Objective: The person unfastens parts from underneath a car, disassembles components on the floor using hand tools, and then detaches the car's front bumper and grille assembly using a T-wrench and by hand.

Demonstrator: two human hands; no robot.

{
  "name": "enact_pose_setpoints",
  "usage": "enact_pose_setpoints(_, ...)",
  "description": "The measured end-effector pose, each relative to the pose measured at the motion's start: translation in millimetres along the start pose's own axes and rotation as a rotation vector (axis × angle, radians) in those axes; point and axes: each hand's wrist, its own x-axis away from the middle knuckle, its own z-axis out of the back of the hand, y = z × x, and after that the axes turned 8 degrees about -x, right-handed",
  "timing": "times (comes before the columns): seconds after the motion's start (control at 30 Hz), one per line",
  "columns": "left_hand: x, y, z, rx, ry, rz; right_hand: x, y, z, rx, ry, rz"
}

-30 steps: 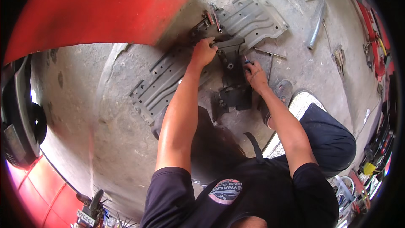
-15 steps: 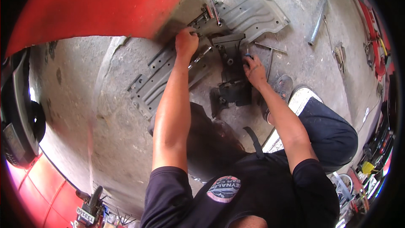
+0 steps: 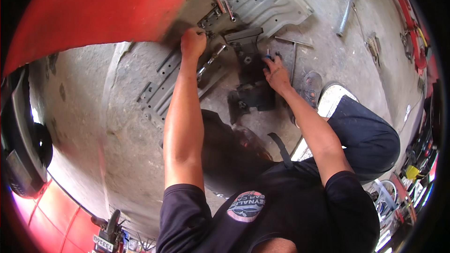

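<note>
My left hand is closed in a fist by the edge of a red body panel; what it grips is hidden. Beneath it lies a long grey metal plate with holes and ribs. A chrome socket tool rests on that plate, right of my left wrist. My right hand has its fingers bent around a small blue-handled tool, whose exact kind is too small to tell. Just left of that hand, a black bracket-like part lies on the floor, partly in shadow.
Several slim tools lie on the metal at the far end, near another grey plate. A T-handle wrench and a metal tube are on the concrete to the right. My shoe is close to my right forearm.
The whole view has shifted slightly, so the floor parts appear higher and further left. My left hand has moved a little left, and my right fingers look more extended.
</note>
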Motion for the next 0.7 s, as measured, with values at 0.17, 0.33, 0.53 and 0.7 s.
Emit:
enact_pose_setpoints(0.17, 2, 6, -1, 0.035, -0.080, 0.040, 8, 7, -2, -0.134, -0.011, 0.080)
enact_pose_setpoints(0.33, 4, 1, -2, -0.026, -0.123, -0.078, 16, 27, 5, -0.135, 0.195, 0.007)
enact_pose_setpoints(0.53, 6, 11, -11, 0.002, -0.317, -0.085, 15, 42, 13, -0.109, 0.250, -0.059)
enact_pose_setpoints(0.7, 8, 12, -12, 0.040, -0.335, -0.088, -11, -30, -21, -0.071, 0.151, 0.221)
